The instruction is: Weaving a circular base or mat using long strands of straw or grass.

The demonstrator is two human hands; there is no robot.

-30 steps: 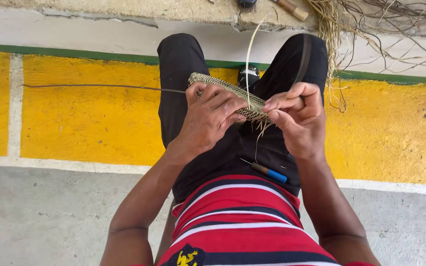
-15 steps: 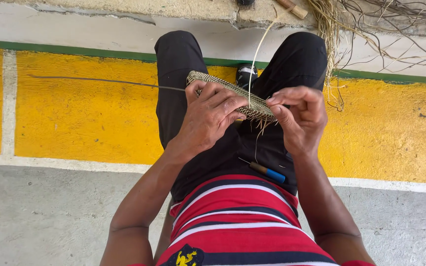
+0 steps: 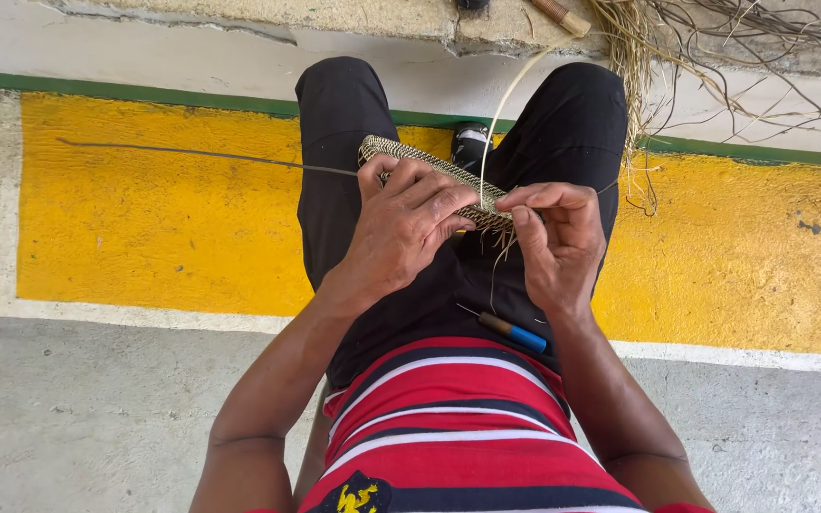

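Note:
A flat coiled woven straw piece (image 3: 401, 155) rests edge-on over my lap. My left hand (image 3: 401, 228) grips it from above, fingers curled over its near edge. My right hand (image 3: 555, 242) pinches a pale fibre strand (image 3: 504, 114) at the piece's right end; the strand arcs up and away towards the wall. A long thin dark stick (image 3: 192, 155) sticks out to the left from the woven piece. A small tool with a wooden and blue handle (image 3: 513, 332) lies on my lap below my right hand.
I sit with black trousers (image 3: 334, 142) against a yellow painted band (image 3: 144, 218) with a green stripe. A bundle of dry straw fibres (image 3: 705, 47) lies at the top right on a concrete ledge. Grey concrete floor (image 3: 78, 418) runs beside me.
My right hand has moved in closer to the woven piece's right end, and the pale strand now arcs higher above it. My left hand keeps its grip.

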